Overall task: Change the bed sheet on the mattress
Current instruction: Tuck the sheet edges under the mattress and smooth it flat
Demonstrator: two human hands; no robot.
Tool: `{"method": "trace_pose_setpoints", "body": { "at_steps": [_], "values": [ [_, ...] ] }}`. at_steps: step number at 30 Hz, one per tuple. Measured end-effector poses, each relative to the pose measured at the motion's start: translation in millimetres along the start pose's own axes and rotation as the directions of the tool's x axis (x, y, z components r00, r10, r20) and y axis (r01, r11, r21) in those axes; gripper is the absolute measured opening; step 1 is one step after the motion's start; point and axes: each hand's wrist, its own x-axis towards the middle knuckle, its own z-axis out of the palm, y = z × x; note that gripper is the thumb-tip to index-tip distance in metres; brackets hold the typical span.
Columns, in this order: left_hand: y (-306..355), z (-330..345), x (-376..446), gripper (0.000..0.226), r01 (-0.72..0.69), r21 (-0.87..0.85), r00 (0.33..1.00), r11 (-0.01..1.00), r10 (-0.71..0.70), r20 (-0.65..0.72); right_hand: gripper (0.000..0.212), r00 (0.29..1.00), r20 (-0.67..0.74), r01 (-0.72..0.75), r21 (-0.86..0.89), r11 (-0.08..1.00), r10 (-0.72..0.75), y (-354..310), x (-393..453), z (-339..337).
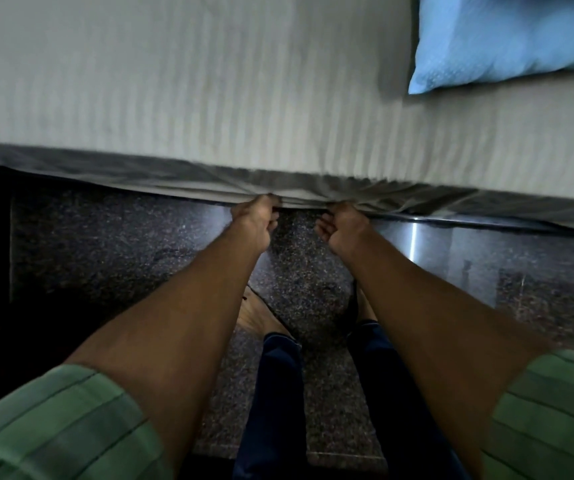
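Both the left hand (256,218) and the right hand (342,226) grip the hanging edge of the pale striped bed sheet (209,98), near a blue pillow (507,39).

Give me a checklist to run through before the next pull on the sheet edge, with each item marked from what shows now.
1. Left hand grips the sheet at its hanging edge: ok.
2. Right hand grips the same edge: ok.
3. Hands are spread wide enough for an even pull: not ok, they sit close together and the cloth bunches between them.
4. Sheet lies smooth on top of the bed: ok as far as the view shows, though the picture is blurred.
5. Blue pillow is off the sheet: not ok, it lies on the bed at the far right.
6. Edge is tucked under the mattress: cannot tell.
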Motion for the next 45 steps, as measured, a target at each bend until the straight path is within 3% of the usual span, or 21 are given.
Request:
{"method": "trace_pose_setpoints", "body": {
  "at_steps": [4,6,11,15,16,18,19,22,24,26,28,32,34,39,42,45],
  "values": [
    [0,-3,16,0.021,0.001,0.043,1.0,0.999,-0.001,0.0,0.017,0.997,-0.048,0.062,-0.06,0.996,-0.065,-7,15,6],
    [4,-5,28,0.029,0.001,0.078,0.999,0.997,0.003,-0.053,0.002,0.994,0.008,0.111,-0.136,0.984,-0.111,-6,28,2],
    [5,-5,46,0.022,-0.043,0.038,0.995,0.998,0.046,-0.09,0.014,0.957,-0.205,0.168,-0.182,0.969,-0.205,-3,34,3],
    [-2,-3,36,0.028,-0.067,0.06,0.986,0.996,0.075,-0.148,0.016,0.95,-0.195,0.17,-0.335,0.927,-0.245,-6,39,-1],
    [-6,-3,31,0.028,-0.067,0.055,0.989,0.996,0.074,-0.129,0.015,0.953,-0.126,0.205,-0.406,0.891,-0.277,-5,43,-11],
    [-13,-4,15,0.022,-0.058,-0.044,0.996,0.997,0.054,-0.071,0.002,0.991,0.063,0.13,-0.38,0.916,-0.114,1,41,-24],
    [-13,-3,8,0.019,-0.025,-0.145,0.999,0.989,0.02,-0.035,0.003,0.996,0.091,0.056,-0.385,0.921,-0.023,3,35,-29],
    [-8,-1,-5,0.041,0.093,-0.453,0.993,0.887,-0.052,0.101,0.007,0.992,0.114,0.102,-0.403,0.91,-0.061,12,37,-35],
    [-3,-1,-4,0.054,0.134,-0.551,0.988,0.824,-0.067,0.14,0.013,0.993,-0.002,0.112,-0.208,0.972,-0.115,19,64,-35],
    [-3,-5,1,0.062,0.154,-0.587,0.985,0.795,-0.073,0.159,0.011,0.984,-0.025,0.175,-0.06,0.983,-0.176,15,48,-24],
    [-3,-3,-1,0.068,0.17,-0.61,0.98,0.774,-0.066,0.189,0.011,0.981,-0.075,0.191,0.262,0.946,-0.178,0,11,-11],
    [4,8,-2,0.074,0.199,-0.693,0.977,0.693,-0.085,0.195,0.044,0.995,0.049,0.048,0.543,0.838,-0.088,-17,-15,16],
    [9,11,-6,0.075,0.206,-0.712,0.975,0.671,-0.077,0.21,0.058,0.989,0.14,-0.058,0.638,0.768,-0.041,-22,-19,22],
    [18,15,-17,0.07,0.185,-0.722,0.978,0.666,-0.051,0.203,0.087,0.982,0.185,-0.156,0.714,0.682,0.03,-31,-21,13],
    [18,17,-19,0.069,0.166,-0.69,0.98,0.704,-0.039,0.196,0.09,0.958,0.286,-0.228,0.769,0.597,-0.002,-38,-26,17],
    [12,12,-17,0.074,0.173,-0.663,0.976,0.728,-0.035,0.217,0.087,0.964,0.265,-0.234,0.832,0.503,0.01,-39,-36,16]
  ]
}}
